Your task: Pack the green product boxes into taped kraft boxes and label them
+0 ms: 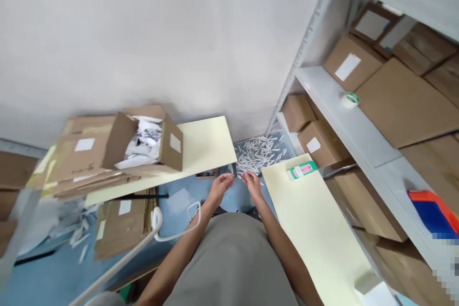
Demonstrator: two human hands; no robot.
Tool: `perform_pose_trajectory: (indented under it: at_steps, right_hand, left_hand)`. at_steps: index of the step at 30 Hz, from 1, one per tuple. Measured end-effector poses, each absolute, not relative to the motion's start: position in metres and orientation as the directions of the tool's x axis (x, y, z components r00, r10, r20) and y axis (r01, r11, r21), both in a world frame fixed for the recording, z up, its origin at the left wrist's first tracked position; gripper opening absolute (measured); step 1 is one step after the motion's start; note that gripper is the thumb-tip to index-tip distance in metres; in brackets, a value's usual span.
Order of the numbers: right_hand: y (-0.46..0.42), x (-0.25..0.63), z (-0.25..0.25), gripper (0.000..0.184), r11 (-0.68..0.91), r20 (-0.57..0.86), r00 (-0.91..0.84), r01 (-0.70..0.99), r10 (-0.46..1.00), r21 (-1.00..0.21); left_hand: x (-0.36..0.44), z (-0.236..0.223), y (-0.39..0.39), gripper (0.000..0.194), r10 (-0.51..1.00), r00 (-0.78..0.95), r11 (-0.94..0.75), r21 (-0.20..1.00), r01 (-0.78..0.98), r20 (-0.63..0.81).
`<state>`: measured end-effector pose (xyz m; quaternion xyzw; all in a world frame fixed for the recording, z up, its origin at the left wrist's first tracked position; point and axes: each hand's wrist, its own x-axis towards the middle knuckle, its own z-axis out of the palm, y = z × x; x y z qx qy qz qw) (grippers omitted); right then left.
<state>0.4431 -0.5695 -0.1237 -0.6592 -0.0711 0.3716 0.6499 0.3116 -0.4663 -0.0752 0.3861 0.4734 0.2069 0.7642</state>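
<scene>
Head view: Both hands were positioned low, in the gap between 2 desks. The fingers of the left hand [221, 186] were curled with the tips close to the thumb; the fingers of the right hand [251, 183] were bent likewise. Whether either set pinched a small piece could not be told. The 2 hands were near each other but apart.

Numerous white strips [256, 153] lay loose on a low blue-grey surface just beyond the hands. Handling was judged to be in progress — the strips lay scattered, and no finished state could be confirmed.

The left desk [210, 141] carried 1 open carton [171, 146], well filled with white pieces [147, 136], beside stacked cardboard [82, 153]. The right desk [304, 215] carried a green-and-pink pack [301, 170]. A tape roll [350, 100] rested on the shelf [380, 148] among closed cartons [405, 105].

Obstructions: the desk edges bounded the reach on both sides — and a white tubular frame [118, 265] extended close to the left forearm.
</scene>
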Motion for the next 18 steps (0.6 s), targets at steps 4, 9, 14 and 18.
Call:
perform_pose_trajectory:
  at_steps: [4,9,14,18]
  right_hand:
    - [-0.513,0.394,-0.094,0.045,-0.191,-0.357,0.657,-0.312,0.664,-0.930]
    - [-0.441,0.298,-0.070,0.050,-0.240,-0.338,0.537,-0.245,0.773,-0.939]
    - [-0.390,0.217,-0.058,0.051,-0.304,-0.364,0.412,-0.207,0.835,-0.930]
    - [-0.362,0.186,-0.049,0.052,-0.314,-0.364,0.380,-0.188,0.850,-0.930]
  left_hand:
    - [0.267,-0.052,-0.417,0.061,0.738,0.462,0.574,0.817,-0.047,-0.492]
    - [0.152,-0.036,-0.345,0.051,0.847,0.345,0.483,0.857,-0.179,-0.405]
    - [0.028,-0.051,-0.277,0.043,0.903,-0.008,0.397,0.844,-0.359,-0.429]
    - [-0.034,-0.065,-0.215,0.039,0.852,-0.306,0.242,0.839,-0.488,-0.424]
